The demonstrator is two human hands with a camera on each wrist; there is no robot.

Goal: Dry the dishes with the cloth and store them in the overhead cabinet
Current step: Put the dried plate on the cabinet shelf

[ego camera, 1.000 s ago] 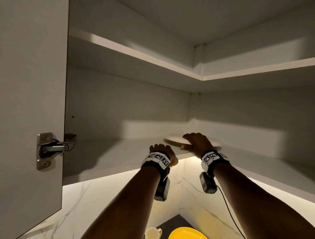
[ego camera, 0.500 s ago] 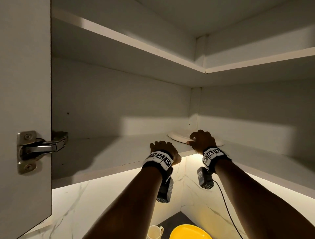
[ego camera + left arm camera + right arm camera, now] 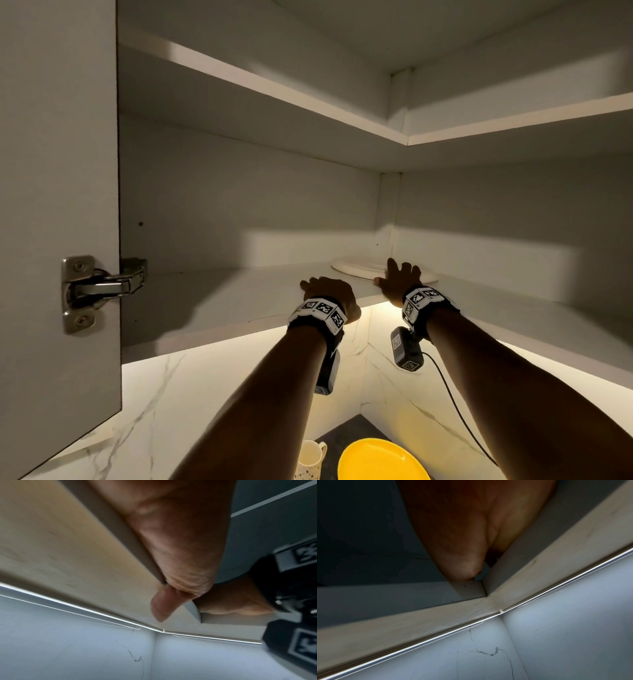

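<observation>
1. An open overhead corner cabinet (image 3: 260, 212) in grey-white board, its door (image 3: 58, 205) swung left on a steel hinge (image 3: 99, 291); warm strip light falls on the marble-veined wall (image 3: 191, 387) below.
2. A pale plate (image 3: 356, 267) lies flat in the corner of the lower shelf (image 3: 219, 301); the right hand (image 3: 399, 279), fingers spread, rests on its near rim.
3. The left hand (image 3: 329, 294) curls over the shelf's front edge, thumb beneath.
4. Below stand a yellow plate (image 3: 380, 462) and a cream mug (image 3: 310, 457).
</observation>
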